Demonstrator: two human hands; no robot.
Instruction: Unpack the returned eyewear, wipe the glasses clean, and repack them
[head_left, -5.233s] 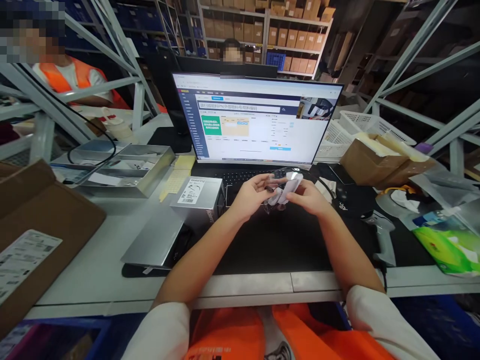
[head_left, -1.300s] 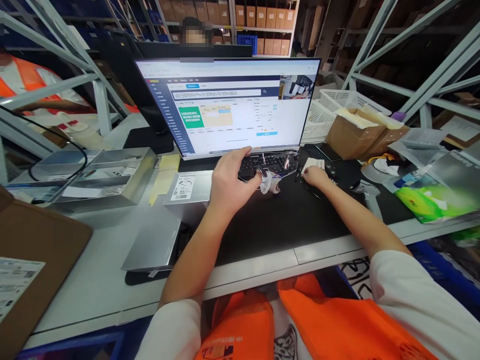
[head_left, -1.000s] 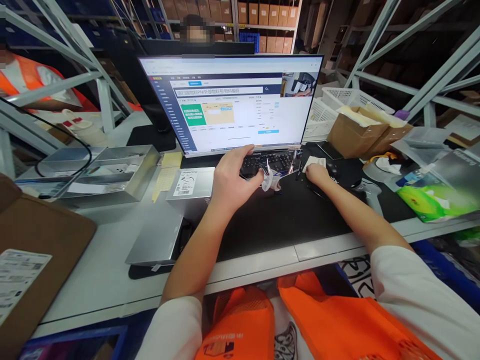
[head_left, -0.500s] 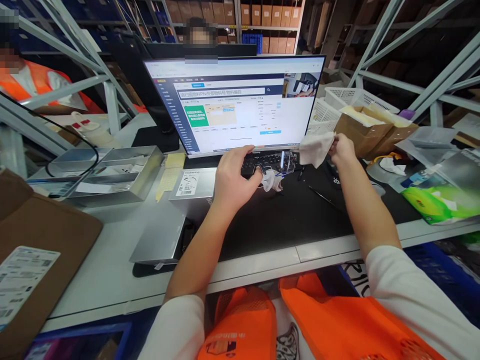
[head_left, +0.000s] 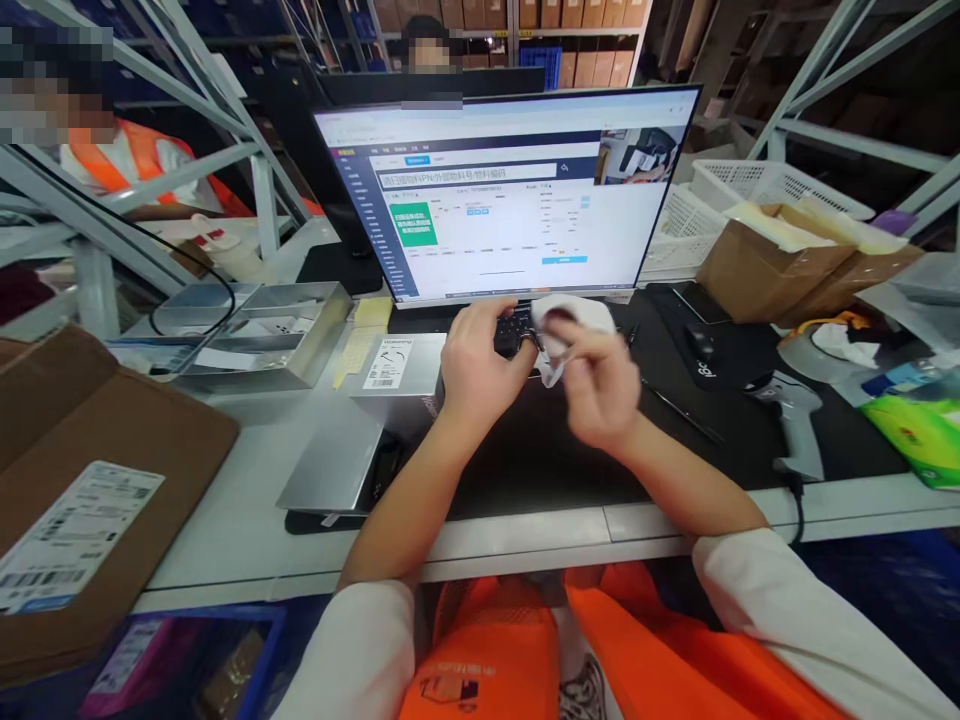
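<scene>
My left hand (head_left: 480, 368) is closed on a small clear packet with a white part (head_left: 551, 368), held just in front of the black keyboard (head_left: 514, 328). My right hand (head_left: 600, 385) is blurred by motion. It holds a white cloth (head_left: 574, 312) against the packet, touching my left fingers. Both hands are over the black desk mat (head_left: 555, 450), below the lit monitor (head_left: 510, 190). The rest of the packet is hidden behind the hands and cloth.
A labelled silver box (head_left: 397, 372) lies left of my hands, with metal trays (head_left: 255, 335) and a large cardboard box (head_left: 97, 470) farther left. To the right are a mouse (head_left: 701, 345), a barcode scanner (head_left: 795, 420), a brown carton (head_left: 780, 265), white baskets (head_left: 750, 185) and a green packet (head_left: 919, 435). Other people sit behind.
My right hand picked the white cloth up from the mat at the right, lifted it, then brought it left onto the packet in my left hand. My left hand stayed put.
</scene>
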